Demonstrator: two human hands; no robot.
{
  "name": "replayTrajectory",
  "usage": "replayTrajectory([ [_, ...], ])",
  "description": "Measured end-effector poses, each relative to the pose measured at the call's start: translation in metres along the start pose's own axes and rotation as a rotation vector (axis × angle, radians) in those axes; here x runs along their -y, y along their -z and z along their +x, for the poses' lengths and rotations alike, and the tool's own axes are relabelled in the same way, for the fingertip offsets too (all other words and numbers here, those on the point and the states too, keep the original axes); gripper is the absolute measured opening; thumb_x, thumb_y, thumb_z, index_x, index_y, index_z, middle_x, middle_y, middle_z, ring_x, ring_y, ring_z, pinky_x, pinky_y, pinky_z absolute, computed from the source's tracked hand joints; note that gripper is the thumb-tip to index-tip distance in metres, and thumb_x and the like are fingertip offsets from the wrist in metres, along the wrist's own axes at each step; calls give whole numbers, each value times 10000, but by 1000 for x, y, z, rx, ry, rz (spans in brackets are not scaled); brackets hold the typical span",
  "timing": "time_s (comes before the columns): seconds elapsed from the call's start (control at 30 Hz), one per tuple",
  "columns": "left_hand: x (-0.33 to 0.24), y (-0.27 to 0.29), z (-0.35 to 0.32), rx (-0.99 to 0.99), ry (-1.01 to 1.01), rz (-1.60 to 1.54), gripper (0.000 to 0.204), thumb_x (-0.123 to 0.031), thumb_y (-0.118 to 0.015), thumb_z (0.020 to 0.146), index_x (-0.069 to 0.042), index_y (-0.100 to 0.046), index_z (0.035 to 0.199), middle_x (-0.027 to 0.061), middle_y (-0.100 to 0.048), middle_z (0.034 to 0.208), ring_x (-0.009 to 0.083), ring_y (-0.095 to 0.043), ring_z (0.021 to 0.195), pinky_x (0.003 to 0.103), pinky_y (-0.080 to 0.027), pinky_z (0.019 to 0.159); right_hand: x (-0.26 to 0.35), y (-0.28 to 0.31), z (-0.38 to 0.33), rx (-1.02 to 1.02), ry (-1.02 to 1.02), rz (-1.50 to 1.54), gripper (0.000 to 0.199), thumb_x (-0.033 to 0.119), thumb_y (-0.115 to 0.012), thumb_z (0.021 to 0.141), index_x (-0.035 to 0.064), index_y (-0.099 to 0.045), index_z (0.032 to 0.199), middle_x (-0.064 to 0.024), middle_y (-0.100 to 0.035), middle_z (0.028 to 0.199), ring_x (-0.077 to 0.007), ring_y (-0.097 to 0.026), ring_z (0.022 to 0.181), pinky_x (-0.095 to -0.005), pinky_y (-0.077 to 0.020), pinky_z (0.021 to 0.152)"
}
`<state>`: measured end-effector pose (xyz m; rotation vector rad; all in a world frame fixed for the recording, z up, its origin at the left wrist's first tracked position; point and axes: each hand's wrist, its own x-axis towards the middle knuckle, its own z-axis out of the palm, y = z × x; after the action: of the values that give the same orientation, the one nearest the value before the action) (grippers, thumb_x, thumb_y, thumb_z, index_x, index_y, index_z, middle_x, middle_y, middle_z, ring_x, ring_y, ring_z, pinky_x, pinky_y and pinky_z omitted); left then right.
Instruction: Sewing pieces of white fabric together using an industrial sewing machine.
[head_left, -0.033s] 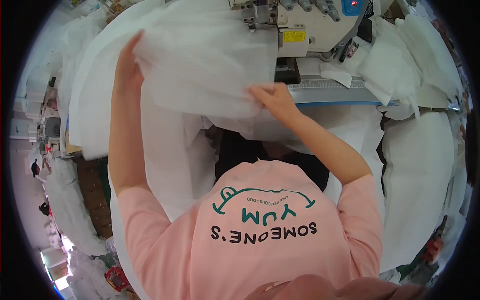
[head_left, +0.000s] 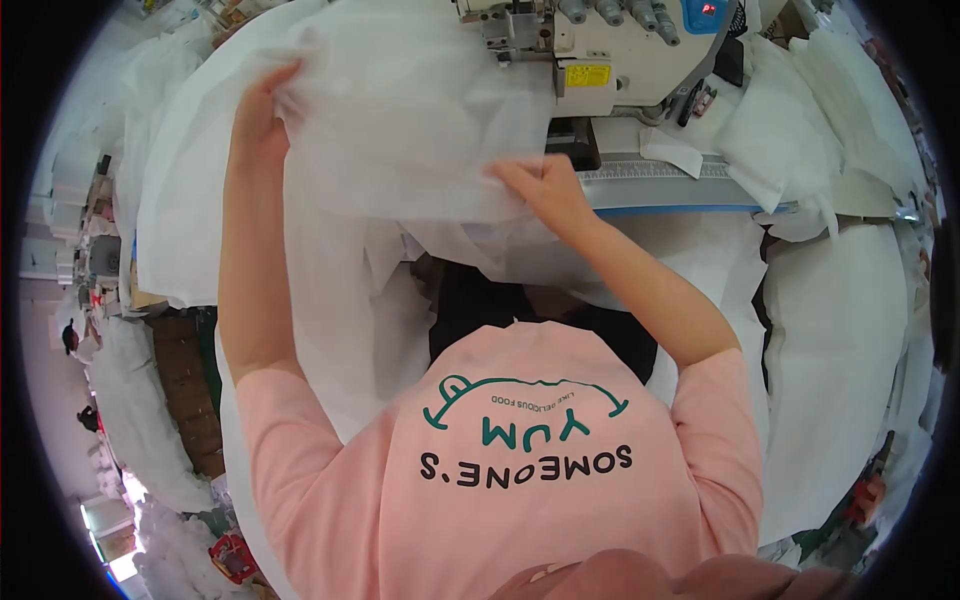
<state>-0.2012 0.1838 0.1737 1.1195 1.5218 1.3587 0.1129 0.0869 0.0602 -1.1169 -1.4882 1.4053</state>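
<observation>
A thin white sheet of fabric (head_left: 410,130), partly see-through and blurred by motion, spreads in front of me to the left of a sewing machine (head_left: 640,75). My left hand (head_left: 262,118) is closed on its far left part, with the fingertips partly hidden by cloth. Nearer the machine, my right hand (head_left: 548,192) pinches the sheet's right edge between thumb and fingers. That edge passes just below and left of the needle area (head_left: 512,35). More white cloth hangs down from the table toward my lap.
A ruler strip (head_left: 650,170) runs along the table's front edge, with a white scrap (head_left: 672,150) over it. Folded white cloth (head_left: 780,120) lies right of the machine, near small tools (head_left: 697,100). Large white bundles (head_left: 840,350) stand at my right side.
The sheet's lower edge has lifted slightly and its folds have shifted. Both hands have moved only a little, still on the cloth.
</observation>
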Motion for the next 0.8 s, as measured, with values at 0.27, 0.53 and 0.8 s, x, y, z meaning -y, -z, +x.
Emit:
replayTrajectory([
  [0.27, 20, -33, -89, 103, -146, -258, 347, -282, -427, 918, -17, -564, 1098, 111, -562, 1100, 234, -525, 1017, 389, -420, 903, 45, 12, 40, -89, -2, 397, 314, 288, -531, 892, 12, -657, 972, -75, -664, 901, -111, -607, 680, -232, -465, 614],
  [0.53, 57, 34, -152, 514, 47, -128, 347, -233, -445, 905, -11, -521, 1161, 118, -525, 1175, 241, -484, 1089, 376, -382, 950, 17, 38, 25, 188, -77, 481, 282, 260, -566, 870, 10, -607, 995, -84, -633, 1018, -110, -584, 893, -268, -459, 743],
  [0.8, 117, -82, -168, 875, 274, 14, 378, -184, -464, 892, -5, -477, 1225, 124, -487, 1249, 247, -443, 1161, 363, -344, 998, 67, -17, -73, 298, 808, -723, 528, 297, -712, 707, 81, -544, 1159, -159, -475, 1266, -258, -493, 1139, -393, -374, 950],
])
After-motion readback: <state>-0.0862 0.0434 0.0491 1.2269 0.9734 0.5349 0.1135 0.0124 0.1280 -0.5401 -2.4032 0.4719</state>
